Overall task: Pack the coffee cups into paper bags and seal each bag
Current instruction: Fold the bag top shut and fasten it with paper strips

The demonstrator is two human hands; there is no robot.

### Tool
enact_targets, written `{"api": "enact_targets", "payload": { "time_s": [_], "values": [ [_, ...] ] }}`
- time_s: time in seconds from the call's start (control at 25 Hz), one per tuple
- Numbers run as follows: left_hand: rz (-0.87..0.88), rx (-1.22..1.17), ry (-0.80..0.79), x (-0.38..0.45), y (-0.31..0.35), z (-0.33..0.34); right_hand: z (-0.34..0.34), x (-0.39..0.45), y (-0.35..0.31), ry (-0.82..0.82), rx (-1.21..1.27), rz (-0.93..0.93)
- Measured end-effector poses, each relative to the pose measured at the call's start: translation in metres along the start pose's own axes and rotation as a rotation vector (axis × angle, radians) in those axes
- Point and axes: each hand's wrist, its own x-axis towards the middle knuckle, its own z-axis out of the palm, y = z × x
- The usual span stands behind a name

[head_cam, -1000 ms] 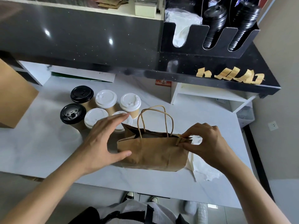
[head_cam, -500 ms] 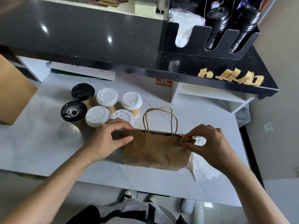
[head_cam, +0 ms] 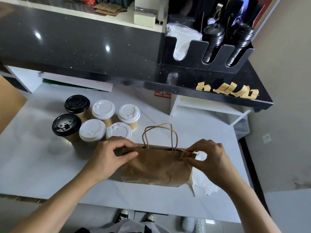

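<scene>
A brown paper bag [head_cam: 156,167] with twisted handles stands on the white counter [head_cam: 33,162], its mouth pressed flat. My left hand [head_cam: 109,157] pinches the bag's top left corner between thumb and fingers. At the top right corner my right hand [head_cam: 208,158] pinches a strip of tan tape [head_cam: 183,154] over the bag's edge. Several lidded coffee cups stand to the left: two with black lids [head_cam: 66,125] and several with white lids [head_cam: 128,113]. What is inside the bag is hidden.
More tan tape strips [head_cam: 227,90] stick on the dark upper counter's edge. A black holder [head_cam: 207,49] with stacked lids sits above them. White paper [head_cam: 203,184] lies under the bag's right side. A brown box [head_cam: 10,101] stands at the far left.
My left hand moved from the bag's side up to its top left corner and pinched it. The bag's mouth went from gaping to flat. My right hand stayed at the taped corner.
</scene>
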Motion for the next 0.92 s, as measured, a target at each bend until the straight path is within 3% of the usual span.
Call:
{"api": "enact_targets", "payload": {
  "time_s": [0.16,0.36,0.6,0.8,0.92],
  "values": [
    [-0.040,-0.113,-0.006,0.001,0.000,0.000,-0.004,0.002,0.001,-0.041,0.033,0.017],
    [-0.033,-0.070,-0.091,-0.004,0.000,-0.007,-0.037,0.030,-0.007,-0.192,0.044,0.029],
    [-0.030,-0.072,-0.114,-0.004,0.000,-0.009,-0.093,0.130,-0.016,0.286,-0.180,0.001],
    [-0.043,-0.052,-0.114,-0.007,-0.001,-0.009,-0.101,0.193,-0.023,0.047,-0.592,0.049],
    [-0.048,-0.046,-0.106,-0.009,-0.003,-0.011,-0.102,0.210,-0.023,-0.058,-0.659,0.107]
  ]
}}
